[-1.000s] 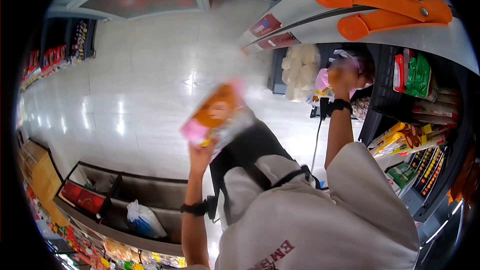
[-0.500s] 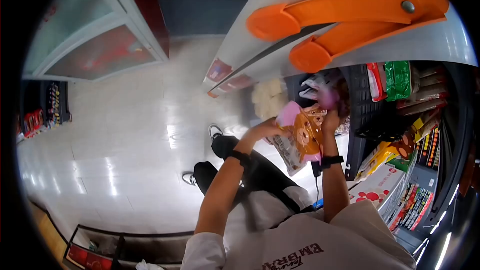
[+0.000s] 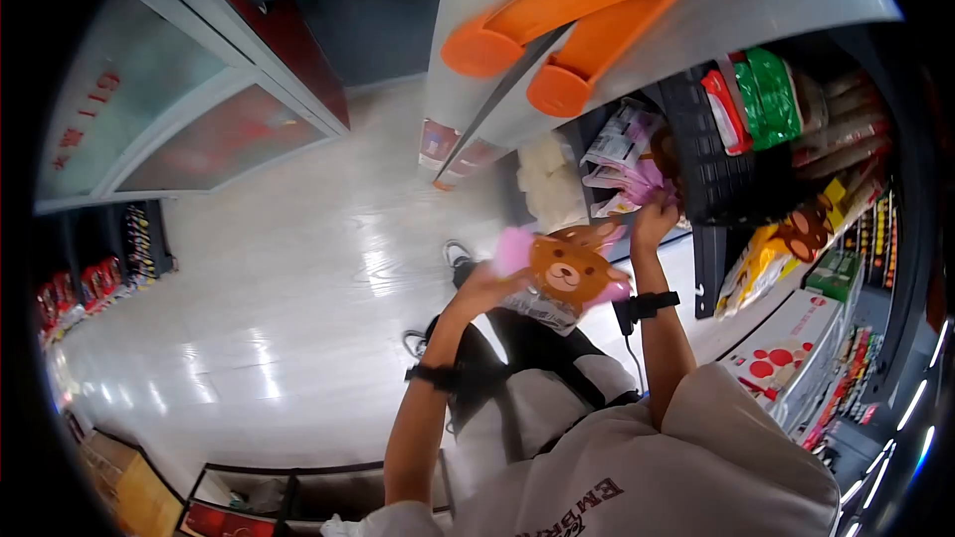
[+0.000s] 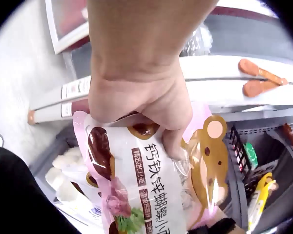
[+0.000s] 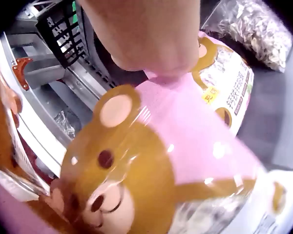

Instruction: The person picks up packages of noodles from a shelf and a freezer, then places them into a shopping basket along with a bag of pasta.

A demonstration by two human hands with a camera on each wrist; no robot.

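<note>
Left to right, head view. Middle of frame: left hand gripped a bear-face bag by its edge, over the person's legs. Left wrist view had the fingers curled over the top edge, pinching film; not spread. More than one printed face showed there; couldn't tell if that was one bag or two overlapped. Main risk, my read: if two, the looser one slides out, since slick film was held at one edge only and the load hung below. Blur on that bag in the head view suggested motion, so swing adds to it.

Just right of centre: pale packs sat near the hanging bag. A swing could clip them.

Lower right of centre: black cord hung from the right wrist. Could snag a bag corner if the arms cross.

Right of centre: right hand gripped a pink bag near its top, fingers bent round the film. Exact fingertip contact hidden, can't call it. Other packs lay close against it, so a pull could drag a neighbour along.

Further right: black basket wall beside that hand. Knuckles or film could catch on the lattice.
</note>
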